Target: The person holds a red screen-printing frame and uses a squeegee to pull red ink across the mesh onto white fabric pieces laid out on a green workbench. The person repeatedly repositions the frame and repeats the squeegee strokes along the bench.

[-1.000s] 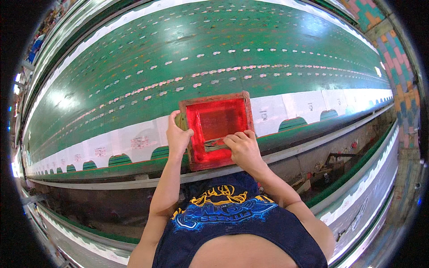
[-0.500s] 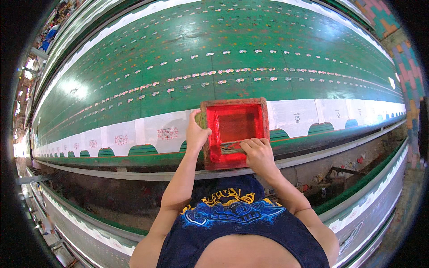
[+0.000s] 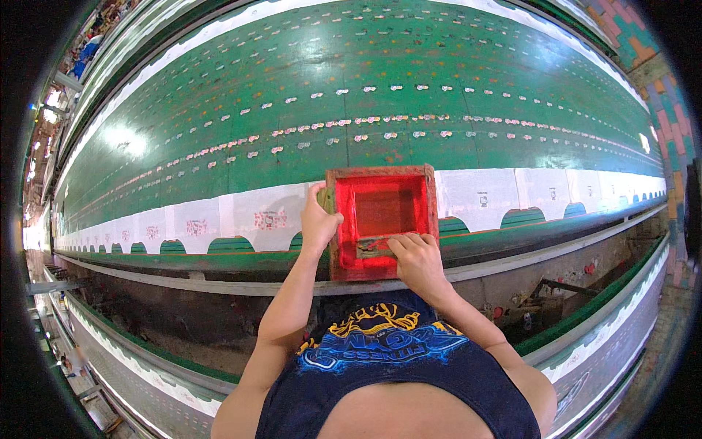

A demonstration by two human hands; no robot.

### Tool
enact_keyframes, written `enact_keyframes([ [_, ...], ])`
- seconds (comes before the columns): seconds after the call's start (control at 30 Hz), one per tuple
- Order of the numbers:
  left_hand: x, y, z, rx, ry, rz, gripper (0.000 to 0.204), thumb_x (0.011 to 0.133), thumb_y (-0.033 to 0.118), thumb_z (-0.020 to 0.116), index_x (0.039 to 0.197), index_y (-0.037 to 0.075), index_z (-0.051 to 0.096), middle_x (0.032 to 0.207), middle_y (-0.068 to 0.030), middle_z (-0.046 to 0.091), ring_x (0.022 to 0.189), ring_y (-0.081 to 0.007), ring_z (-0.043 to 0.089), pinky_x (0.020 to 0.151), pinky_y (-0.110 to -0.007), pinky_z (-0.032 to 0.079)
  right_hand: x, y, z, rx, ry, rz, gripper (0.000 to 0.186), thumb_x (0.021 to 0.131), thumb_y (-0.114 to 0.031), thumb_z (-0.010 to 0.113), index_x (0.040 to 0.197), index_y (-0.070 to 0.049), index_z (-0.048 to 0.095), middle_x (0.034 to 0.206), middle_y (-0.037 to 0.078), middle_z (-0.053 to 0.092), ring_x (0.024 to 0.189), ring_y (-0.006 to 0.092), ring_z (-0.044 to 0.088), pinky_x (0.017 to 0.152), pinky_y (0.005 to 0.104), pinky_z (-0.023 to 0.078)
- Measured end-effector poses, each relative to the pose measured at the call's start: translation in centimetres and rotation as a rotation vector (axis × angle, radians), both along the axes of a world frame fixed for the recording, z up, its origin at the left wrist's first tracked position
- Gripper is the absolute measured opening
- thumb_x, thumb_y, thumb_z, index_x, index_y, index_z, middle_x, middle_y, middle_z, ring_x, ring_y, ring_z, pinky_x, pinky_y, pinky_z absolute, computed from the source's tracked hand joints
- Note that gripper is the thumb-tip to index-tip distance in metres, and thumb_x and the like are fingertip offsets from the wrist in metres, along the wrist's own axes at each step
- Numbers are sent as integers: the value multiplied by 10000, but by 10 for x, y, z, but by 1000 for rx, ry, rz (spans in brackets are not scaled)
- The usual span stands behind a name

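Observation:
A wooden screen-printing frame with red ink inside lies flat at the near edge of the long green table. It rests over the row of white fabric pieces. My left hand is closed around the frame's left side, thumb over the rim. My right hand grips a worn, ink-stained squeegee in the lower part of the frame. To the left, the fabric pieces carry a pink and red print; those to the right show only dark outlines.
A metal rail runs along the table's near side. Behind me stands another long table with white pieces, across a littered gap. Rows of small stuck-on prints cover the green surface. Coloured paving lies at far right.
The view has shifted slightly. Both hands stay on the frame and squeegee, and the squeegee sits at nearly the same place in the lower part.

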State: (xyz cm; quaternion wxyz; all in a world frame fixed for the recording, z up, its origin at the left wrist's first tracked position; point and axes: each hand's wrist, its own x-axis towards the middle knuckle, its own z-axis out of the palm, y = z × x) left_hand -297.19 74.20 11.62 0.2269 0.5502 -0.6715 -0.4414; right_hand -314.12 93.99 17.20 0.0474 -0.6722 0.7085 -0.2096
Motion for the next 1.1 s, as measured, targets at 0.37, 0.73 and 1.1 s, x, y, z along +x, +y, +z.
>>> enact_keyframes([
  [0.37,4,-1,-6,-47,3,-31,809,692,-2,814,1432,144,523,1089,-212,764,1018,-401,757,916,-453,573,-22,-38,6,-26,-31,-4,120,813,-87,649,912,-109,714,926,69,754,928,267,722,821,475,482],
  [0.73,1,1,-12,-68,-37,-58,814,727,42,813,1461,157,479,1123,-236,762,1052,-470,731,917,-506,567,-26,-58,-17,-43,76,-58,189,788,-73,677,967,-109,721,981,52,765,973,275,719,842,480,480],
  [1.1,2,0,-12,-43,-10,-84,841,726,6,790,1483,159,457,1168,-252,744,1098,-484,709,927,-519,553,-43,-88,-5,-26,77,-47,162,821,-77,650,964,-120,713,965,49,750,959,270,706,830,492,468],
])
